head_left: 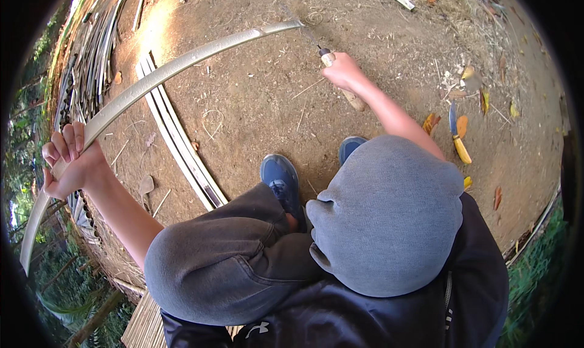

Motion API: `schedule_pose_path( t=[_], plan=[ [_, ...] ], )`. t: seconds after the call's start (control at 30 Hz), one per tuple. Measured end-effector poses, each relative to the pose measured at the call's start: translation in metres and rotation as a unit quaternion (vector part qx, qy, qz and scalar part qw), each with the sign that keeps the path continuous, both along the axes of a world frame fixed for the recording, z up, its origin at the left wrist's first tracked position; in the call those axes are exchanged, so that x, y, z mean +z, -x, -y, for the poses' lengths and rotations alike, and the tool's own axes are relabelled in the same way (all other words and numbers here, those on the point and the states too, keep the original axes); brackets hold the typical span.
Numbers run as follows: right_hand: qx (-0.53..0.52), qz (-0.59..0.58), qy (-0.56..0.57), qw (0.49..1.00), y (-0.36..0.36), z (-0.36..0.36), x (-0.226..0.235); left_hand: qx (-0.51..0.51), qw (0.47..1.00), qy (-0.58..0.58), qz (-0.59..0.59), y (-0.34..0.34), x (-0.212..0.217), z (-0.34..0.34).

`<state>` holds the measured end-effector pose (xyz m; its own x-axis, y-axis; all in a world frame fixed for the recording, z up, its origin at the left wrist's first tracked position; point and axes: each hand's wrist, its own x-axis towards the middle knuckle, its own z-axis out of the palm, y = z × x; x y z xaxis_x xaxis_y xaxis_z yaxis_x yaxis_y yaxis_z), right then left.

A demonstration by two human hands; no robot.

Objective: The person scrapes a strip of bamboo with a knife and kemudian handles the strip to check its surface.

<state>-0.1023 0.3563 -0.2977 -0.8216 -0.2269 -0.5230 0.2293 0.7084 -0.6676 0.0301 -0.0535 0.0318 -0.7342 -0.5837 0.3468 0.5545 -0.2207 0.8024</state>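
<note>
A long pale strip (201,54), apparently split bamboo, runs from the lower left up to the top middle. My left hand (76,162) is closed around it, fingers curled over its edge. Out in front on the right, my right hand (344,71) grips the wooden handle of a knife (328,57). The long handle sticks out behind the fist. Its thin dark blade reaches up to the strip's far end; whether the two touch I cannot tell, as the blade blends into the soil.
A second knife (457,135) with a yellow handle lies on the ground at right among dry leaves. Pale split lengths (176,138) lie left of my shoes (280,172). A pile of thin strips (94,56) is at far left. My grey-clad knees fill the lower middle.
</note>
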Motion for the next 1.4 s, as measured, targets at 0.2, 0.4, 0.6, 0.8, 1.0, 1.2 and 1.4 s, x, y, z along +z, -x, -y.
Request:
schedule_pose_path(
  t=[0.2, 0.4, 0.6, 0.8, 1.0, 1.2, 1.4],
  plan=[
    [-0.043, 0.066, 0.041, 0.996, -0.010, -0.014, 0.001, 0.007, 1.000, 0.015, 0.004, -0.003, 0.002, -0.012],
    [-0.118, 0.089, 0.180, 0.973, -0.029, 0.008, 0.049, -0.048, 0.997, 0.052, -0.031, -0.001, -0.004, -0.016],
    [0.065, -0.010, 0.164, 0.984, -0.036, 0.016, 0.129, -0.086, 0.993, 0.078, -0.038, -0.002, 0.007, -0.037],
    [0.192, -0.086, 0.197, 0.957, -0.046, 0.031, 0.169, -0.105, 0.991, 0.069, -0.051, -0.005, 0.005, -0.041],
    [0.149, 0.008, 0.148, 0.978, -0.029, 0.036, 0.159, -0.102, 0.991, 0.068, -0.045, -0.005, 0.002, -0.035],
    [0.205, -0.071, 0.157, 0.963, -0.034, 0.041, 0.165, -0.057, 0.993, 0.098, -0.044, -0.003, 0.003, -0.038],
    [0.159, 0.001, 0.115, 0.981, -0.009, 0.042, 0.133, -0.048, 0.995, 0.077, -0.040, -0.003, 0.000, -0.036]
  ],
)
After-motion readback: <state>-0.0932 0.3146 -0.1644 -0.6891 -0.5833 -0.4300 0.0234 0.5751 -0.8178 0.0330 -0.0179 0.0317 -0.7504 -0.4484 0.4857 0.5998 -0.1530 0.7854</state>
